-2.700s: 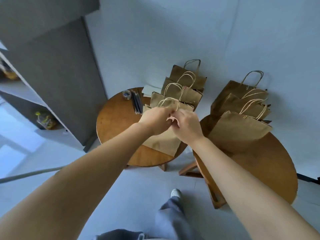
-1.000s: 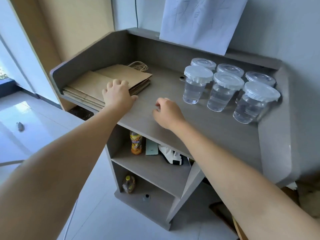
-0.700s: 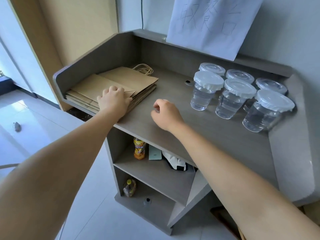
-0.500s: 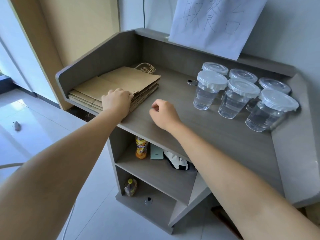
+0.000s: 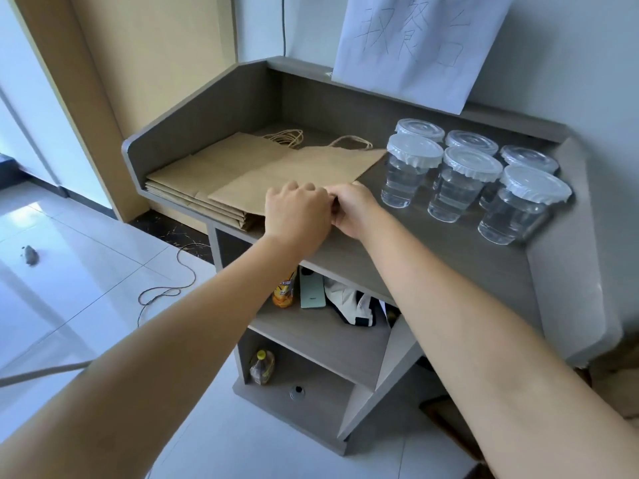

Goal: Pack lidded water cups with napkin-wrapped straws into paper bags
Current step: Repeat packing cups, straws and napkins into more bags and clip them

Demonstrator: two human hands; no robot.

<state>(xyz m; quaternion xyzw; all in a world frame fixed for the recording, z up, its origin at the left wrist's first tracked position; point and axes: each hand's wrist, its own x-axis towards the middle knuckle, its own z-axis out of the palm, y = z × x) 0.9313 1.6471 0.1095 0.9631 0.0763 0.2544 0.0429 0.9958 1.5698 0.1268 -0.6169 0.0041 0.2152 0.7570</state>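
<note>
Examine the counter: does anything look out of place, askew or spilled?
One flat bag lies skewed off the stack, both hands gripping its near edge. The cups stand upright and lidded; no spill shows.

Grey shelf unit [image 5: 570, 236], white tile floor [image 5: 86, 271], beige wall panel [image 5: 155, 63]

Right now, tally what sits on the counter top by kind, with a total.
Lidded water cups: 6, in two rows, e.g. in front and behind.
Flat paper bag pulled off the stack, gripped by left hand and right hand: 1.
Stack of flat paper bags: 1; bags in it cannot be counted.
Total: 8.
</note>
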